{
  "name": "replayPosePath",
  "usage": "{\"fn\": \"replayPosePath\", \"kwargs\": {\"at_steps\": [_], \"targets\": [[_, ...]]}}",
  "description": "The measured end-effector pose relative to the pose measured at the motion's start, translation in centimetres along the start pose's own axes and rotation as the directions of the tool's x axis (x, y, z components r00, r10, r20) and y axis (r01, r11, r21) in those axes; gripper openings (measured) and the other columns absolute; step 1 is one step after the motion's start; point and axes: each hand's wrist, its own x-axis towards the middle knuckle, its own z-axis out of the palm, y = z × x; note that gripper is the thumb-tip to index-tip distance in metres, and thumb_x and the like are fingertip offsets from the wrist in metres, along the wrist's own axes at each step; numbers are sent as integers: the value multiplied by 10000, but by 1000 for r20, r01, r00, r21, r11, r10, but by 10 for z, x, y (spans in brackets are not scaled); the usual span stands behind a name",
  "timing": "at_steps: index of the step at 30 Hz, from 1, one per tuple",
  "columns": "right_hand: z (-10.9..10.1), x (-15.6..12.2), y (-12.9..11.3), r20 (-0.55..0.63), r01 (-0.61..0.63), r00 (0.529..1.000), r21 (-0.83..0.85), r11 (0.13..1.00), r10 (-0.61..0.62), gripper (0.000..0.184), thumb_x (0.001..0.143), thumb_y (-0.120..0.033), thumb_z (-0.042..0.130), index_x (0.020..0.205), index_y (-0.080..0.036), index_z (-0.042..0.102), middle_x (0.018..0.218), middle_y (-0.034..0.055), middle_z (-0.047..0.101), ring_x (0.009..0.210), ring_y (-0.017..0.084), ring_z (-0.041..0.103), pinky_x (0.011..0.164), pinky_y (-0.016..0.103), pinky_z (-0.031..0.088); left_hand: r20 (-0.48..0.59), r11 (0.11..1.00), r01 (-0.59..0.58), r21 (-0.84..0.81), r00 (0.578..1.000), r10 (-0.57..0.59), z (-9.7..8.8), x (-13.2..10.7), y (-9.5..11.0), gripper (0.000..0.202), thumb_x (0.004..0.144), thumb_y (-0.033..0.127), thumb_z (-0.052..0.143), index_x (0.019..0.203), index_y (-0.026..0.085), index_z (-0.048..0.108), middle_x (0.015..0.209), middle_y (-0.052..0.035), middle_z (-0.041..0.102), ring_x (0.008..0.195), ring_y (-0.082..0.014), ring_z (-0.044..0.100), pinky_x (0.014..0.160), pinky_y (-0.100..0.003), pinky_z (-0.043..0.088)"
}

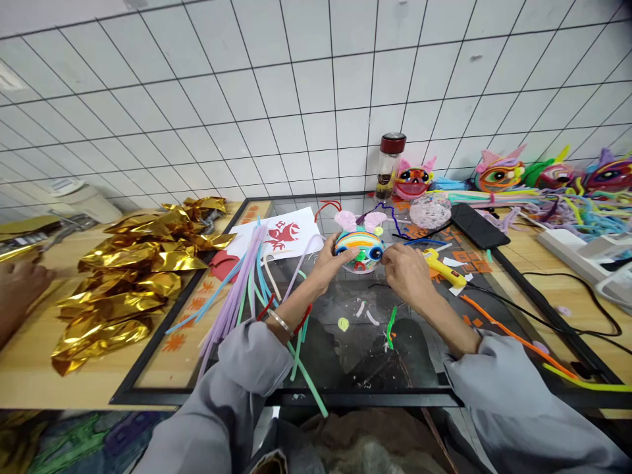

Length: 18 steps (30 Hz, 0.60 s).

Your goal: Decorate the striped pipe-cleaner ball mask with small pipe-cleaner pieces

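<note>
My left hand (330,262) is wrapped round the left side of a colourful pipe-cleaner animal head (363,242) with pink ears, dark round eyes and striped bands. At its right side, my right hand (405,271) has its fingers pinched together close to the eye; whatever is between them is hidden. Just right of that hand lies a yellow glue gun (445,268) with a black cord. Small scraps, a yellow-green coil (343,324) and a green pipe-cleaner piece (392,328) lie on the dark glass in front of me.
Purple, blue and green pipe cleaners (232,299) lie left beside a white sheet (309,230) with red paper cuttings. Gold foil pieces (162,253) spread further left, near another person's hand (24,286). A bottle (389,168), phone (478,225), finished heads (500,174) and power strip (582,260) stand right.
</note>
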Motion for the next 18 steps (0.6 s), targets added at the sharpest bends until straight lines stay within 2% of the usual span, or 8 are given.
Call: {"fn": "replayPosePath", "kwargs": {"at_steps": [8, 12, 18], "targets": [[-4, -2, -1, -22, 7, 1000, 1, 1000, -7, 245, 785, -66, 430, 797, -152, 659, 925, 100, 677, 818, 204, 555, 693, 320, 271, 25, 1000, -18, 25, 1000, 17, -2, 0, -5, 826, 610, 381, 813, 1322, 153, 463, 1333, -131, 527, 1214, -292, 507, 1040, -387, 401], [-6, -2, -1, 6, -7, 1000, -2, 1000, 7, 251, 780, -63, 429, 814, -152, 662, 936, 99, 681, 841, 208, 558, 698, 316, 278, 31, 1000, -24, 7, 999, 24, -2, 0, -7, 819, 620, 383, 809, 1328, 160, 463, 1329, -119, 538, 1223, -290, 503, 1045, -383, 401], [-6, -2, 1, 16, -13, 1000, -12, 1000, 13, 251, 795, -81, 422, 805, -153, 663, 922, 98, 683, 829, 214, 560, 691, 321, 281, 60, 999, -16, 38, 998, 14, -3, -1, -7, 921, 611, 402, 817, 1391, 162, 390, 1401, -142, 474, 1255, -303, 482, 1049, -390, 403]]}}
